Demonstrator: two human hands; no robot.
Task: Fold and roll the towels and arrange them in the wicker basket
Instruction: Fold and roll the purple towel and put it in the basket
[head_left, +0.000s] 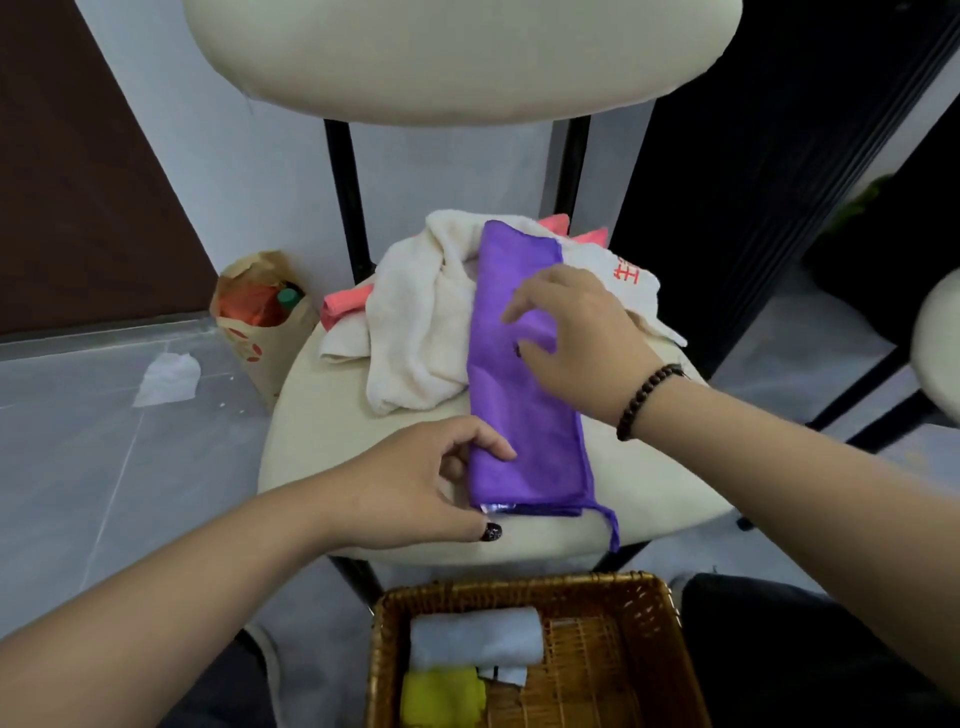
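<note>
Two risks judged. Left hand (436, 480), 7 o'clock of purple towel (524, 384), pinching only its near-left edge: slack pinch could let the fold spring open. Towel folded long on chair seat (311, 426), far end riding on white towel (415, 322); rolling might drag that along. Right hand (576, 338), 2 o'clock, fingers spread flat, pressing mid-strip. Wicker basket (670, 623) at 6 o'clock, well apart.

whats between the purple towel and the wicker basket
In the head view, only the chair seat's bare front edge, then floor, lies between purple towel and wicker basket.
</note>
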